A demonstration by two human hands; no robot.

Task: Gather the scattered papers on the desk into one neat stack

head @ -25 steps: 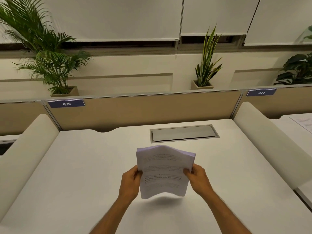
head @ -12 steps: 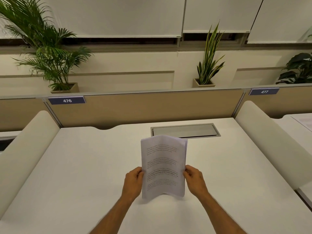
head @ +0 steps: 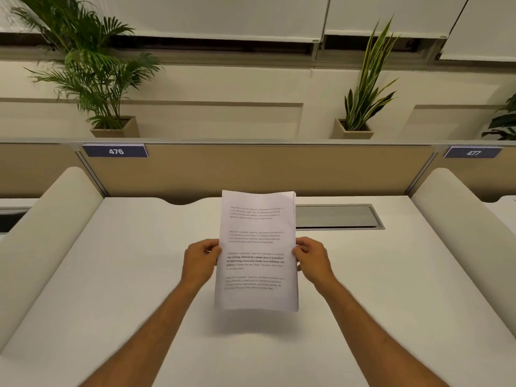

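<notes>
1. One stack of papers [head: 258, 247] is in view, held upright over the middle of the tabletop [head: 117, 275]; its lower edge hangs clear of the surface, with a soft shadow beneath it.
2. The sheets are thin, white and rectangular, with their edges closely lined up; several layered edges show at the top right corner. How many sheets there are cannot be told.
3. The front sheet carries four blocks of printed text, the third partly in bold. The words are too small to read.
4. Two bare hands hold the stack, one on each long side, at about mid-height.
5. The left hand [head: 199, 261] pinches the left edge, thumb on the front face and fingers curled behind.
6. The right hand [head: 311, 258] pinches the right edge in the same way.
7. The tabletop is matte, off-white and smooth, with no loose sheets lying on it.
8. One rectangular grey metal hatch [head: 337, 216] is set flush into the tabletop behind the stack, partly hidden by it.
9. Two rounded, padded cream dividers flank the tabletop, one on the left [head: 47, 236] and one on the right [head: 460, 233].
10. A tan panel [head: 279, 169] runs along the back, bearing two blue number plates, 476 [head: 115, 151] and 477 [head: 473, 153].
11. Three potted plants stand behind it: a feathery palm [head: 92, 68], a stiff sword-leaved plant [head: 363, 90], and a dark leafy one [head: 502, 121] cut off at the right edge.
</notes>
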